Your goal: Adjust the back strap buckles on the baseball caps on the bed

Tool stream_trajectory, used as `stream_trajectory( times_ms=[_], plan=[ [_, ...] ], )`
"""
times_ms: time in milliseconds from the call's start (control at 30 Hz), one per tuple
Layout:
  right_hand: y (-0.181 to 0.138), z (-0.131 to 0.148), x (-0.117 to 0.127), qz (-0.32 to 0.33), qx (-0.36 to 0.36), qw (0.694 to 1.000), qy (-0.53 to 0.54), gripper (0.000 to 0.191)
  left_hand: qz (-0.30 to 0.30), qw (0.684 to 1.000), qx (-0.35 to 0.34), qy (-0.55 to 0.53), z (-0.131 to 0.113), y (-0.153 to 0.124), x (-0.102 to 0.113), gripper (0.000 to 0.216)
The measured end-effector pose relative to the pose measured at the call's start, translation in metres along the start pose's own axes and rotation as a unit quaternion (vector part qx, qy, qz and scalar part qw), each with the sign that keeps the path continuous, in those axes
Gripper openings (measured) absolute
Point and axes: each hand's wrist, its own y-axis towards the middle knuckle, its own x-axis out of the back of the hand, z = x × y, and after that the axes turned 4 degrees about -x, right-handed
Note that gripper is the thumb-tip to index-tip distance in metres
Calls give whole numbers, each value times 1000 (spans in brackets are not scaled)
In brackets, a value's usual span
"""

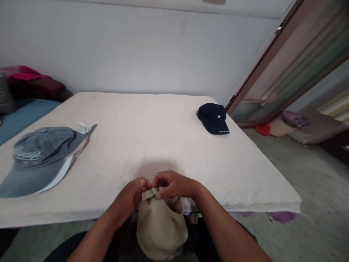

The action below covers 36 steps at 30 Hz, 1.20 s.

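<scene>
A beige cap (pixel 160 227) hangs over my lap at the near edge of the table, crown toward me. My left hand (pixel 131 198) and my right hand (pixel 174 185) meet above it, both pinching the cap's back strap (pixel 149 193), which has a small metal buckle. The fingers of both hands are closed on the strap ends. A grey cap (pixel 38 156) with a white-edged brim lies on the table at the left. Far right on the table sits a dark navy cap (pixel 214 117).
The table is covered with a cream textured cloth (pixel 152 138) and stands against a pale wall. Red and dark fabrics (pixel 29 82) pile at the far left on a blue surface. A glass door frame (pixel 286 65) and floor clutter are at the right.
</scene>
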Motion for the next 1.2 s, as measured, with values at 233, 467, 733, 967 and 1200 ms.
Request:
stream_trajectory(
  times_ms=[233,467,733,967,1200],
  plan=[
    [3,-4,-2,-14,4,1000,-19,29,12,996,-10,86,2,0,2,23],
    [2,-1,-3,-7,-4,1000,10,28,8,996,-4,90,1,0,2,23],
    [3,-5,-4,-6,-9,999,30,27,13,997,14,78,4,-1,9,23],
    [3,-5,-4,-18,16,999,35,25,36,998,15,55,3,-2,10,21],
    [3,-6,-3,-18,30,999,41,29,61,998,0,19,5,-1,11,22]
  ],
)
